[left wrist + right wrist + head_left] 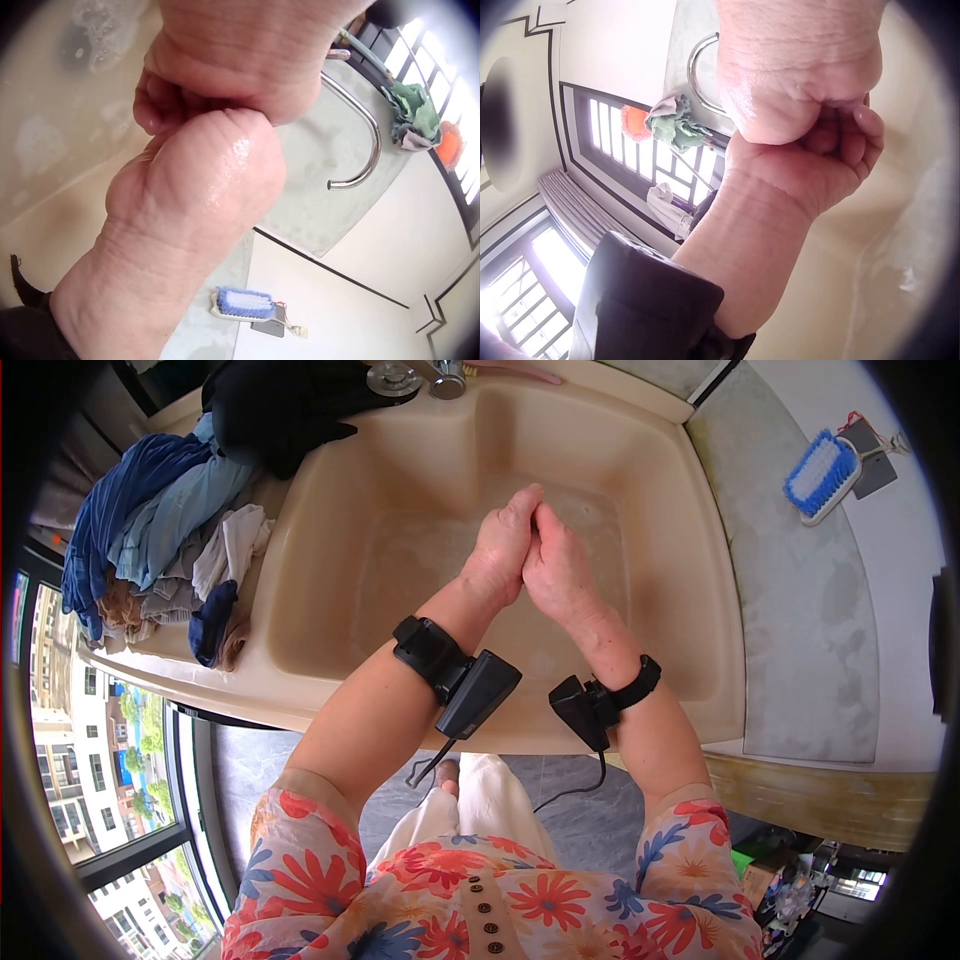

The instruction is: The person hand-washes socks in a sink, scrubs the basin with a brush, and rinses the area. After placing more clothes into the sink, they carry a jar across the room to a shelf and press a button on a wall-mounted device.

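Head view: left hand (499, 542) and right hand (562, 563), pressed together above the laundry sink (285, 610), which lies beneath the grip; clothes pile (165, 525), beside the laundry sink's left rim. Left-wrist view: right hand's heel, glistening; foam (103, 31), inside the laundry sink. Right-wrist view: fingers partly curled; full closure and any held item, cannot tell. Advisable: even pressure, palms centred over the laundry sink, catching drips.

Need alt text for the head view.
A person's bare left hand and bare right hand touch each other over a wide beige sink basin. A heap of crumpled blue, white and brown fabric garments lies at frame left; a blue-and-white bristled brush lies at frame right.
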A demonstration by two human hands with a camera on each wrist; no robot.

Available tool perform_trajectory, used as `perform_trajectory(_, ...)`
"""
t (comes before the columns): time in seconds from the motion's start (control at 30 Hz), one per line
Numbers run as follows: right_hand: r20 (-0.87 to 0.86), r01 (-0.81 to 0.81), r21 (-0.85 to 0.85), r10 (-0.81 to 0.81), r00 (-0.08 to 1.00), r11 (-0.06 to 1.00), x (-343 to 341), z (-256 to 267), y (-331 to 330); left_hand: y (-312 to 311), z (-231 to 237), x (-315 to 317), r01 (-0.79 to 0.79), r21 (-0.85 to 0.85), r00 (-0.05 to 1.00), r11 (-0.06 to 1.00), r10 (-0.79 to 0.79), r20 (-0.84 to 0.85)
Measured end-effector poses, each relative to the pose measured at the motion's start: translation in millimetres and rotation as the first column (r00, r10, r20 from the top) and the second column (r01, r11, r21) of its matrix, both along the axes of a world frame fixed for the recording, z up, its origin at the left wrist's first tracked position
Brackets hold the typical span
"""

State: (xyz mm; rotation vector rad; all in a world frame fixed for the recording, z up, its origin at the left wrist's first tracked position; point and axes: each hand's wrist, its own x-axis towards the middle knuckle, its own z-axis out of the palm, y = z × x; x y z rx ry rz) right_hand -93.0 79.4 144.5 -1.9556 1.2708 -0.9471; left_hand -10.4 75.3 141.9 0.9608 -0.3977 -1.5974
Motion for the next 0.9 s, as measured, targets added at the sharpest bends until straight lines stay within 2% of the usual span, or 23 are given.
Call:
perform_trajectory(0.27, -0.006, -0.002, -0.041, 0.001, 1.000, 0.999, 0, -3, -2, -1, -1, 0, -0.007, -0.005, 1.000, 1.000, 0.007, 0.027)
perform_trajectory(0.33, 0.048, -0.015, -0.073, 0.019, 0.999, 0.997, 0, -6, -3, -1, -1, 0, -0.010, 0.006, 1.000, 1.000, 0.009, 0.025)
perform_trajectory(0.53, 0.040, -0.015, -0.051, 0.017, 0.999, 0.999, 0, -4, -3, -2, -2, 1, -0.002, 0.003, 1.000, 1.000, 0.002, 0.016)
perform_trajectory(0.67, 0.104, -0.027, -0.068, 0.034, 0.994, 0.997, 0, -25, -8, -1, 6, 8, 0.068, 0.046, 0.992, 0.997, -0.072, 0.104)
perform_trajectory(0.73, 0.189, -0.069, 0.028, 0.063, 0.980, 0.997, 2, -25, -7, -3, 7, 15, 0.093, 0.082, 0.986, 0.992, -0.103, 0.134)
perform_trajectory(0.77, 0.183, -0.075, 0.030, 0.068, 0.981, 0.997, 0, -23, -10, -7, 5, 19, 0.027, 0.015, 0.952, 1.000, -0.030, 0.303)
perform_trajectory(0.8, 0.105, -0.209, 0.184, 0.192, 0.976, 0.961, -3, -21, -12, -10, 1, 24, -0.026, -0.056, 0.888, 0.998, 0.049, 0.458)
perform_trajectory(0.83, 0.047, -0.318, 0.344, 0.322, 0.946, 0.884, -7, -18, -15, -15, -2, 32, -0.093, -0.007, 0.896, 0.996, 0.086, 0.437)
perform_trajectory(0.87, 0.038, -0.320, 0.350, 0.328, 0.944, 0.881, -13, -11, -18, -13, 4, 41, -0.132, -0.038, 0.883, 0.991, 0.135, 0.449)
perform_trajectory(0.9, -0.019, -0.402, 0.391, 0.444, 0.896, 0.828, -19, 0, -24, -12, 12, 50, -0.174, -0.073, 0.868, 0.982, 0.188, 0.460)
